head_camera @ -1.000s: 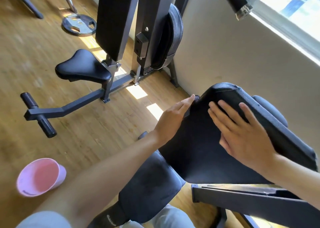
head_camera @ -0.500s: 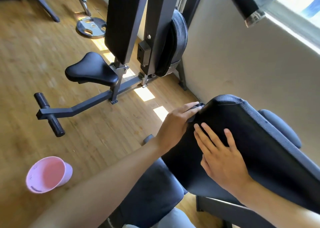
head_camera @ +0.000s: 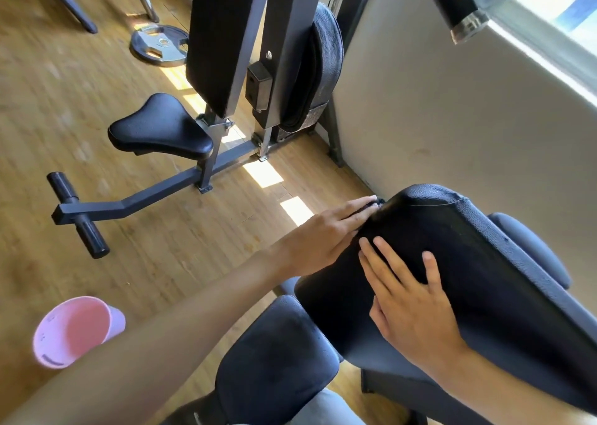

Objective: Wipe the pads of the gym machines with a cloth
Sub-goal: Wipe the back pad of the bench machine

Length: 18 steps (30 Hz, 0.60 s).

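We find the right hand (head_camera: 416,311) flat, fingers straight, pressing a black cloth (head_camera: 429,240) onto the tilted back pad (head_camera: 517,282). It has slid down the pad from near the top edge a second ago, so we judge a wiping stroke under way. The left hand (head_camera: 326,237), fingers extended, steadies the pad's left edge and appears to pin the cloth's corner, unchanged. Below lies the seat pad (head_camera: 274,353). Further out stand a second machine's saddle seat (head_camera: 158,127), a pink cup (head_camera: 72,331) and a weight plate (head_camera: 160,44); nothing obstructs the stroke.
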Motion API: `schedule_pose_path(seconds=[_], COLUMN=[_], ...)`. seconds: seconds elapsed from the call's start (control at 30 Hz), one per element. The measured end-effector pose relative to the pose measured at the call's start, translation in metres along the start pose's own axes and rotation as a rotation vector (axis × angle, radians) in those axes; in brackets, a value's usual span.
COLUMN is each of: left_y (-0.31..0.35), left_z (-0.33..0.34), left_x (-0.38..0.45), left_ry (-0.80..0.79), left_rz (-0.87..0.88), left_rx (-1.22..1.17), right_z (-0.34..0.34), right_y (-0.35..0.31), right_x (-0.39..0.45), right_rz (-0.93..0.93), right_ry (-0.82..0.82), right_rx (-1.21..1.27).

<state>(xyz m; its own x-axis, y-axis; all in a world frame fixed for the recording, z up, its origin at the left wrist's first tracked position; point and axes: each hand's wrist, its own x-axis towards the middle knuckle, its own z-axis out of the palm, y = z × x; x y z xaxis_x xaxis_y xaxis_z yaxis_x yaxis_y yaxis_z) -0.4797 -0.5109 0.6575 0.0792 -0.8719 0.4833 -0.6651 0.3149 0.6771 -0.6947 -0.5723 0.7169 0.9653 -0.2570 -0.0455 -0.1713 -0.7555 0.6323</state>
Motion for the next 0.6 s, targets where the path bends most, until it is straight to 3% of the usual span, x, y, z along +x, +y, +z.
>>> schedule_pose_path(seconds=[0.6], left_y=[-0.054], left_z=[0.050], left_x=[-0.033], left_ry=[0.044], left_rz=[0.008], left_rx=[0.110], right_z=[0.025], right_y=[-0.033], right_x=[0.002], right_rz=[-0.104], right_ry=[-0.227], right_rx=[0.021])
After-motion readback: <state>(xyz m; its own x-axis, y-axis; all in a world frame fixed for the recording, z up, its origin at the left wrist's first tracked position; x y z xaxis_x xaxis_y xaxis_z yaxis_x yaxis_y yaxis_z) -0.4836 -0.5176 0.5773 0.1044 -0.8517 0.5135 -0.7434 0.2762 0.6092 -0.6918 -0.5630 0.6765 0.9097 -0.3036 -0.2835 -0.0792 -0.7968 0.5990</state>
